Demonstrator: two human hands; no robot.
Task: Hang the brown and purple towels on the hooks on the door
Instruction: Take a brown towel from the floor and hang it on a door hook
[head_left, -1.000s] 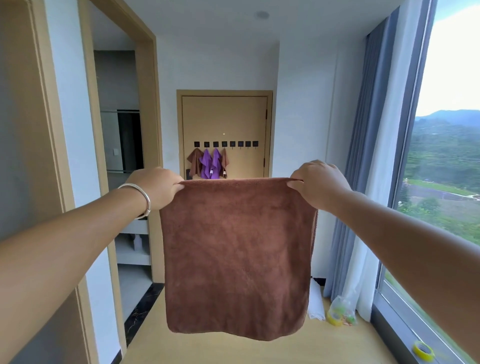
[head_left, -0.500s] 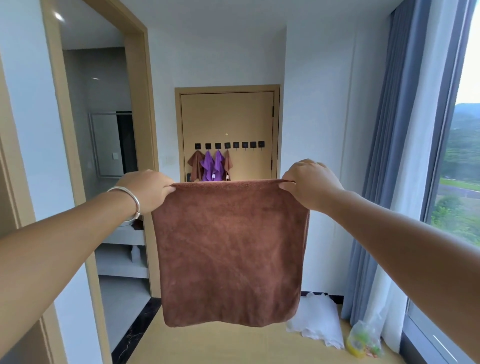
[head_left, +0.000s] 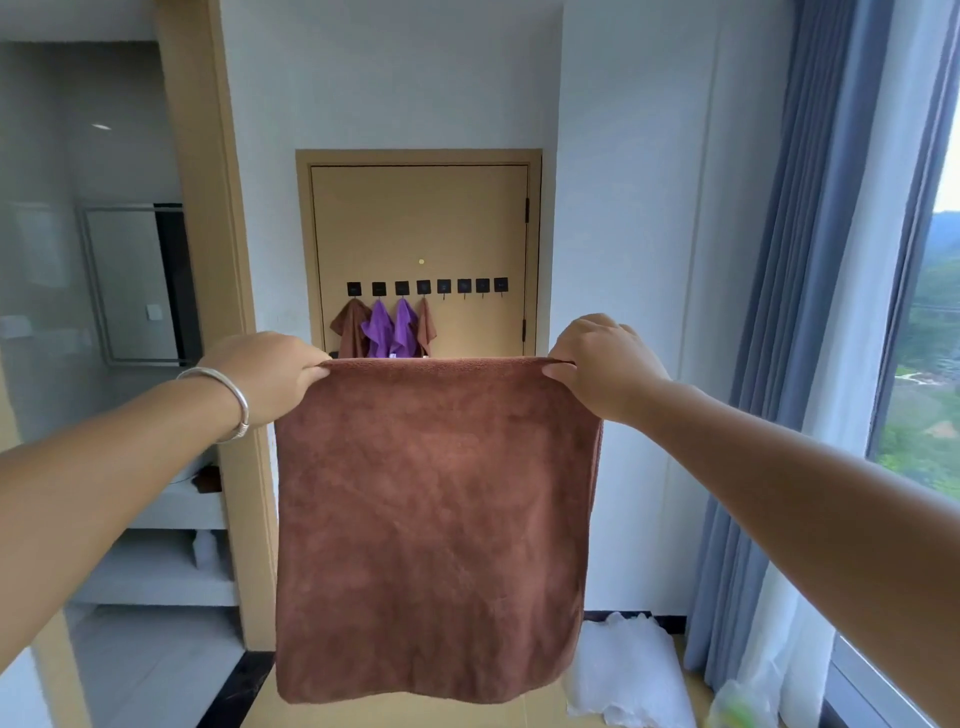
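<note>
Your left hand (head_left: 270, 371) and right hand (head_left: 602, 364) each pinch a top corner of the brown towel (head_left: 436, 519), stretched flat before the door (head_left: 421, 223). It looks soft, light, limp; bunch one corner for a free hook (head_left: 464, 286).

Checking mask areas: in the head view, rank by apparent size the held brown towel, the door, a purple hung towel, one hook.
1. held brown towel, nearness inflates it
2. door
3. purple hung towel
4. hook
</note>
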